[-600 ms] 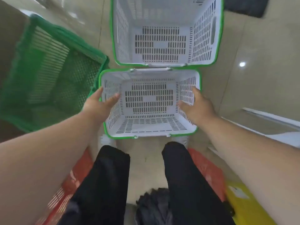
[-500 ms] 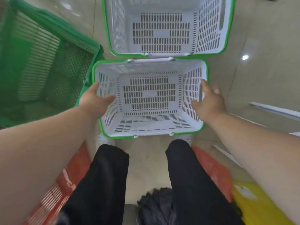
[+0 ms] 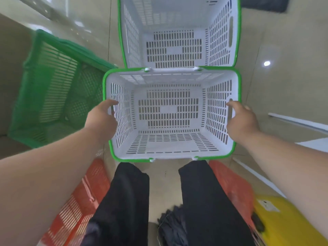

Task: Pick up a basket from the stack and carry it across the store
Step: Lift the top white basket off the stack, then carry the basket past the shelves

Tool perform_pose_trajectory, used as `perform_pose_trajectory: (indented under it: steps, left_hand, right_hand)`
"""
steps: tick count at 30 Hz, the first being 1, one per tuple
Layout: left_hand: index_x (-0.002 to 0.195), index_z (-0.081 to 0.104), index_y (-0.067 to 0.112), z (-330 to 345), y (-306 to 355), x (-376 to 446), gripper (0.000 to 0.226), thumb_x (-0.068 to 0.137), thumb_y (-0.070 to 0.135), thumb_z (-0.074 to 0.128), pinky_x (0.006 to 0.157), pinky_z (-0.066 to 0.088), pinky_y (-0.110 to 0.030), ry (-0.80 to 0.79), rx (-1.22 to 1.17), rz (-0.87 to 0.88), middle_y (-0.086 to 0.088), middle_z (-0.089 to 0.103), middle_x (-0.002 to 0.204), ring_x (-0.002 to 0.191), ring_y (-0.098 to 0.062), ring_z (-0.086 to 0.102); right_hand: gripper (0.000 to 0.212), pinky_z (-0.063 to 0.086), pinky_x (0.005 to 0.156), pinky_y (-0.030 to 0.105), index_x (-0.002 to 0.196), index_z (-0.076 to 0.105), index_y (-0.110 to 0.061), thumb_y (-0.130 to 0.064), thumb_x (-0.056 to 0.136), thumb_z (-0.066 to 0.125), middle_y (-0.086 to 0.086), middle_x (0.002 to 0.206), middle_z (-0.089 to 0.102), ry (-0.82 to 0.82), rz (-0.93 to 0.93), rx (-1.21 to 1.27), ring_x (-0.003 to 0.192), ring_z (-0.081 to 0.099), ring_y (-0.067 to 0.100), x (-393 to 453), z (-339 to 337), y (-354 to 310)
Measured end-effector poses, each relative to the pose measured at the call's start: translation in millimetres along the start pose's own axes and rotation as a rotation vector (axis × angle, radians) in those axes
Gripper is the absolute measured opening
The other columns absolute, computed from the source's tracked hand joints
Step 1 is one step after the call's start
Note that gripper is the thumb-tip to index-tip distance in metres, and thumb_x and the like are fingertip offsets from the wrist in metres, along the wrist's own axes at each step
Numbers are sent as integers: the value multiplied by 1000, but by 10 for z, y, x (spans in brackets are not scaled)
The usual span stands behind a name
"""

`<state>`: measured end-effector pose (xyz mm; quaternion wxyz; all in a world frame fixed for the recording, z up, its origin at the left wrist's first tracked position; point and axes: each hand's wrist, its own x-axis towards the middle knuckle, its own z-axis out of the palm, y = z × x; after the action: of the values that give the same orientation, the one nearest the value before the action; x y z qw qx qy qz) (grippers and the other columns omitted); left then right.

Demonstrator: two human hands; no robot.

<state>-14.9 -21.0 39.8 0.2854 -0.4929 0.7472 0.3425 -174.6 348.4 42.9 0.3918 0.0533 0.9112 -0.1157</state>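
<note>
A person's two bare hands hold a white basket (image 3: 170, 118) with a green rim by its two short ends, seen from above over a tiled floor (image 3: 284, 82). The left hand (image 3: 101, 119) wraps the left end wall, thumb inside near the handle slot and fingers outside; the grip is clenched on the basket. The right hand (image 3: 242, 119) does the same at the right end, thumb curled over the rim beside the slot. The basket is upright, its open mouth toward the camera, and its long axis runs left to right between the hands. Nothing lies inside it; the slotted bottom shows clear. Just beyond it, rim close to rim, stands a second white basket (image 3: 177, 41) with a green rim, also holding nothing, its long axis running away from the person. To the left a green basket (image 3: 58, 89) stands tilted on the floor. Near the person's black trouser legs (image 3: 127, 201) lie red baskets (image 3: 79, 201) at the left and right, and a yellow object (image 3: 287, 221) sits at the lower right corner.
</note>
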Motion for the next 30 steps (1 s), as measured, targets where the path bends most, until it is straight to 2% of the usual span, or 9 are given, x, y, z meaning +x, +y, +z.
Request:
perform_pose_trajectory:
  steps: [6,8,10,13,15,18,22,26,30]
  left_hand:
    - [116,65,30,-906,470,-852,43,96,-6,51,35,40,-19,-4,-160,49,-9,71,95,47,-18,55]
    - [118,53,24,-1168,615,-953,36,92,0,62,44,46,-25,57,-243,64,-7,69,95,60,-20,63]
    - [123,48,19,-1390,752,-983,44,87,6,69,56,49,-31,89,-388,5,-8,70,105,72,-20,64]
    - [138,57,7,-1595,946,-890,62,80,6,77,83,60,-39,28,-469,13,-6,73,118,93,-22,72]
    - [139,64,9,-1669,1116,-757,65,76,1,78,91,61,-43,16,-489,57,-4,76,116,97,-24,75]
    - [132,71,16,-1670,1376,-432,55,81,-3,74,86,63,-39,76,-522,83,0,79,107,87,-21,76]
    - [133,70,27,-1496,1640,52,54,89,-3,67,65,59,-25,154,-578,69,5,77,105,74,-12,71]
    - [135,68,29,-1298,1781,508,56,92,-7,60,76,61,-26,177,-584,83,13,76,102,85,-9,73]
    - [123,69,36,-955,1777,970,57,89,-7,51,69,59,-24,229,-466,74,16,74,94,81,-9,72]
  right_hand:
    - [70,43,101,36,155,49,-25,1,90,51,28,138,49,88,43,0,123,55,44,-798,-977,-317]
    - [73,43,96,36,155,48,-28,1,88,51,28,134,50,145,39,13,119,57,44,-947,-1214,-449]
    - [77,45,97,37,157,44,-31,2,87,49,28,133,49,187,25,22,117,57,45,-1009,-1411,-589]
    - [84,46,102,39,160,36,-36,4,88,51,26,144,42,240,17,51,122,56,46,-936,-1668,-821]
    - [90,44,104,39,164,27,-37,3,88,55,25,149,40,285,2,61,127,55,44,-765,-1798,-968]
    - [94,43,104,39,167,18,-32,1,89,59,27,151,38,345,-60,50,129,53,44,-371,-1928,-1184]
    - [95,37,112,38,168,8,-33,-2,92,56,22,158,29,350,-117,38,137,48,41,283,-1924,-1317]
    - [94,33,114,36,169,4,-34,-6,95,55,23,160,29,327,-145,12,142,43,39,887,-1851,-1408]
    - [95,37,112,37,168,7,-35,-9,93,60,24,154,36,278,-161,-35,137,47,40,1437,-1644,-1364]
